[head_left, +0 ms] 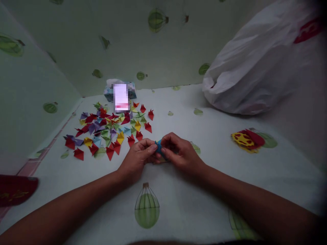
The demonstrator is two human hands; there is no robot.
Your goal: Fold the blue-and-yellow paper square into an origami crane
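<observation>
A small piece of folded blue paper point(158, 147) is pinched between my two hands at the middle of the table. My left hand point(142, 153) grips its left side between thumb and fingers. From the right, my right hand point(177, 149) holds the other side, fingers curled over it. Most of the paper's lower part is hidden by my fingers. Beyond my left hand lies a spread of folded paper cranes point(109, 131) in red, yellow, green, purple and blue.
Behind the cranes a phone with a lit screen point(121, 97) leans against a tissue box point(108, 93). A big white plastic bag point(245, 68) stands back right. Red and yellow cut-out pieces point(247, 140) lie at right, a red object point(17, 190) at the left edge. Walls enclose the table.
</observation>
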